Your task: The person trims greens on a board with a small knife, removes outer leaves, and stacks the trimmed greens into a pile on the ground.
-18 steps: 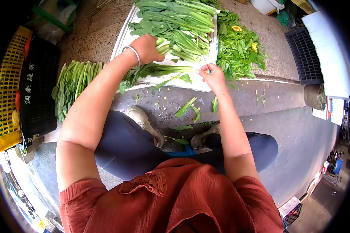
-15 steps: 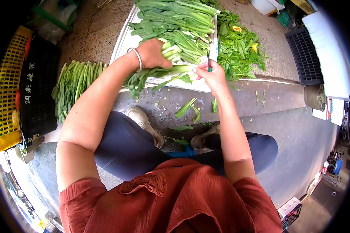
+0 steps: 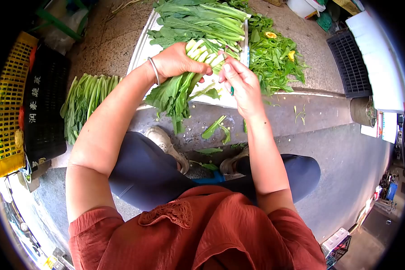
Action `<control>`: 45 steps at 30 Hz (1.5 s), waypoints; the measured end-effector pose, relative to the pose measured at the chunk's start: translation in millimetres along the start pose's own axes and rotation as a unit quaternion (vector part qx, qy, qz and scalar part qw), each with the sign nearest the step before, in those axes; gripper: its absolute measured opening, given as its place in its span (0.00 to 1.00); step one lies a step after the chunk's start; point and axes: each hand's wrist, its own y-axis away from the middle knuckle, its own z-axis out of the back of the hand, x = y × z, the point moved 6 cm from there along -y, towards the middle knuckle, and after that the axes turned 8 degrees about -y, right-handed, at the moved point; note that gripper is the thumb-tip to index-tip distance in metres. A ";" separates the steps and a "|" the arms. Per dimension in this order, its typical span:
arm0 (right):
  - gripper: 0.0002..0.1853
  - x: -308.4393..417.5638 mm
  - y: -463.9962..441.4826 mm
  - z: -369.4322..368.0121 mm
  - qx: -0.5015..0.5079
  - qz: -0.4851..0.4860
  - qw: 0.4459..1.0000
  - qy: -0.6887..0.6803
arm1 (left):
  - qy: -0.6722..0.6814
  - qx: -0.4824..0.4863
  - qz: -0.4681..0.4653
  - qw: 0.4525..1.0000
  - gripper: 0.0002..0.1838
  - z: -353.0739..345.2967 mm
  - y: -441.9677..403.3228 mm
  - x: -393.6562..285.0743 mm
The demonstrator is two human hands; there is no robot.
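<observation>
Pale-green stalks, darker green leaves, rust-red shirt, yellow latticed crate

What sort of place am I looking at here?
Probably a vegetable seller's work spot, perhaps at a market: stacked greens, a black crate lettered "vegetables" in Chinese, and loose leaves on the ground.

I see tray ahead, stalk greens piled on it; leafy heap just right of tray, stalk bundle to left. Beyond bundle, inner crate, then outer crate. Far right, third crate beside box. Loose leaves between tray and shoes.
</observation>
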 end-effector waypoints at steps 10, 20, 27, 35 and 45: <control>0.23 -33.1 2.7 33.5 -0.108 -0.114 0.980 -0.123 | 0.030 0.019 -0.003 0.999 0.18 1.6 2.6 -5.2; 0.11 -8.5 -12.6 6.6 -0.036 -0.045 0.996 -0.073 | -0.099 -0.027 -0.062 0.993 0.20 20.0 5.6 -6.8; 0.13 -10.1 -14.5 -3.4 -0.087 -0.011 0.993 -0.076 | 0.027 0.091 -0.186 0.978 0.23 -12.7 3.5 -15.5; 0.29 26.5 -42.0 -9.2 -0.065 0.120 0.988 0.070 | -0.237 -0.042 -0.119 0.963 0.61 -10.9 -10.1 -39.2; 0.12 72.2 -72.6 -20.0 -0.065 0.105 0.977 0.174 | -0.245 -0.118 -0.179 0.946 0.70 13.5 -5.2 -68.0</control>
